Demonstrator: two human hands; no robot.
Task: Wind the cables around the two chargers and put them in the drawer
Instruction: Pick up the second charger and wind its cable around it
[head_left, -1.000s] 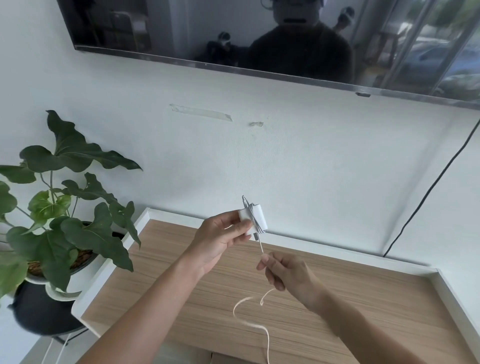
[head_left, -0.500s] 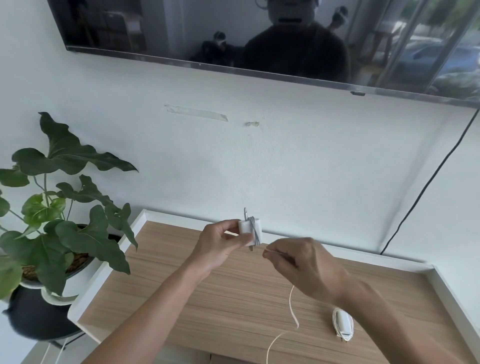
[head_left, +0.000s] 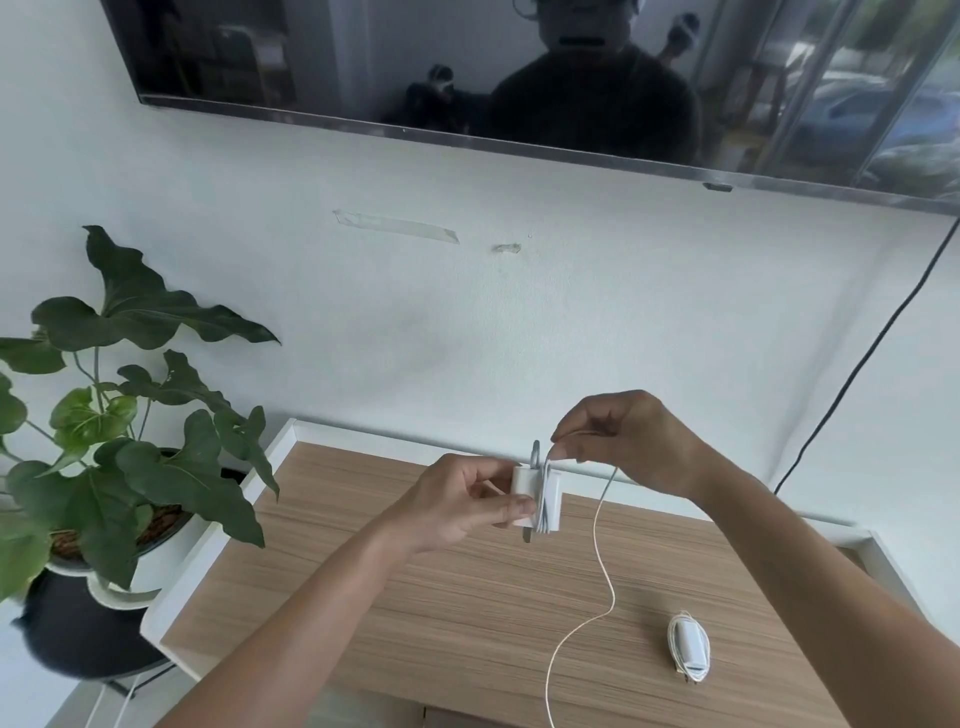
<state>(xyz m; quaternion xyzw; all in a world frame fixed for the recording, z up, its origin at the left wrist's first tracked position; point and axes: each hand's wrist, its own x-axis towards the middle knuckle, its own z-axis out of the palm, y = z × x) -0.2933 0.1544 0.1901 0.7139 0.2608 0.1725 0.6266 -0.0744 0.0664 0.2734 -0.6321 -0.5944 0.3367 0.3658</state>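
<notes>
My left hand (head_left: 462, 506) grips a white charger (head_left: 535, 493) above the wooden tabletop (head_left: 441, 613). Several turns of its white cable lie around the block. My right hand (head_left: 631, 441) is just above and right of the charger, pinching the cable (head_left: 600, 551) over the block's top. The loose length hangs from those fingers, curves down across the table and leaves the bottom edge of the view. A second white charger (head_left: 690, 644) with its cable wound around it lies flat on the table at the right. No drawer shows in this view.
A leafy potted plant (head_left: 119, 447) stands on a stand just left of the table. A raised white rim (head_left: 363, 434) borders the tabletop. A wall-mounted TV (head_left: 519, 78) hangs overhead, and a black cord (head_left: 852, 374) runs down the wall at right.
My right hand has risen from below the charger, past its right side, to above it, carrying the cable up. The view shifted, and the second charger came into sight.
</notes>
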